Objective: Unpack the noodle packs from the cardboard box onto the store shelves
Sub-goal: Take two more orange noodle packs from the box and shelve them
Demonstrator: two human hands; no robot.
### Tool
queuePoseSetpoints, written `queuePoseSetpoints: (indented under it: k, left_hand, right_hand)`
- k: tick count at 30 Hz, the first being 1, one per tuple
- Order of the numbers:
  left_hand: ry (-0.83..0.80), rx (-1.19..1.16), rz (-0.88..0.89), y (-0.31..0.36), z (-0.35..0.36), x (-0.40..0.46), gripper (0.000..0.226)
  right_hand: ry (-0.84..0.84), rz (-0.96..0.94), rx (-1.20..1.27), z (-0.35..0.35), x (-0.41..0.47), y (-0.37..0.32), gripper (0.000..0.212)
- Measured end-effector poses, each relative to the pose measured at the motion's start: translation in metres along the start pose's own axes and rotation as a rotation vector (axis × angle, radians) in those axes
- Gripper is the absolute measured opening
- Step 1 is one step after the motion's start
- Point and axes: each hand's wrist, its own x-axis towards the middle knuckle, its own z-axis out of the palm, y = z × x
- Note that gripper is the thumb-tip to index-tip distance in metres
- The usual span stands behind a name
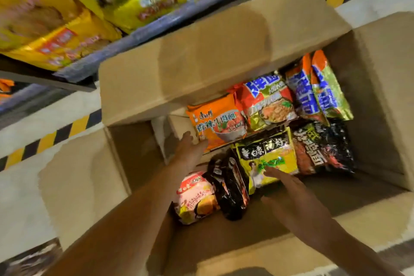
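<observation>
**Reaching into the box for the next packs**

Both hands down inside the open cardboard box [224, 56], neither gripping anything yet. Left hand [190, 148] with fingers straight, tips touching the near-left corner of the orange pack [218, 122]. Right hand [289, 188] flat and relaxed, fingertips resting on the lower edge of the yellow pack [268, 157].

Noodle packs lying loose on the box floor: red-and-blue packs [313, 89] at the far side, a black pack [324, 148] to the right, another black pack [230, 186] and a pink pack [195, 195] nearest.

Best to slide fingers under a pack's edge, pinch across the flat middle rather than the crimped seam, and lift straight up clear of the flaps. Light squeeze only; noodles inside probably crush easily. Shelf [125, 36] upper left, already carrying yellow bags [44, 24], so a short lift up and left likely suffices.
</observation>
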Motion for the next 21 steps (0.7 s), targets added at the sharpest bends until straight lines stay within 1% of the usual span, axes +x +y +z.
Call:
queuePoseSetpoints:
  k: [2,4,7,8,9,11,12,15,17,19,21]
  left_hand:
    - [0.019,-0.035,-0.022,-0.005,0.012,0.016,0.075]
    - [0.072,-0.074,-0.035,-0.012,0.019,0.027,0.072]
    - [0.132,-0.181,-0.081,-0.014,0.024,0.036,0.082]
    - [0.124,-0.213,-0.092,-0.014,0.022,0.035,0.080]
    - [0.100,-0.245,-0.094,-0.012,0.023,0.034,0.071]
    - [0.036,-0.285,-0.050,-0.007,0.021,0.026,0.042]
    - [0.029,-0.289,-0.024,-0.004,0.019,0.021,0.035]
    - [0.023,-0.320,0.028,0.000,0.002,0.002,0.033]
    - [-0.026,-0.351,0.027,-0.004,-0.015,-0.013,0.031]
    - [-0.057,-0.362,0.023,-0.014,-0.035,-0.029,0.027]
    - [-0.054,-0.395,0.012,-0.024,-0.055,-0.044,0.027]
  right_hand:
    - [-0.003,-0.001,0.030,0.010,0.006,0.010,0.059]
    - [-0.021,-0.008,0.048,0.020,0.010,0.015,0.060]
    - [-0.026,-0.034,0.050,0.027,0.012,0.017,0.061]
    - [-0.020,-0.043,0.055,0.028,0.012,0.016,0.061]
    - [-0.016,-0.047,0.055,0.027,0.012,0.016,0.059]
    - [-0.020,-0.038,0.056,0.023,0.011,0.008,0.056]
    - [-0.022,-0.034,0.050,0.020,0.011,0.004,0.055]
    - [0.003,-0.028,0.028,0.013,0.013,-0.008,0.053]
    - [0.012,-0.011,0.017,0.009,0.017,-0.016,0.054]
    - [0.005,0.026,0.058,0.006,0.024,-0.030,0.053]
    - [-0.001,0.069,0.124,0.006,0.034,-0.044,0.050]
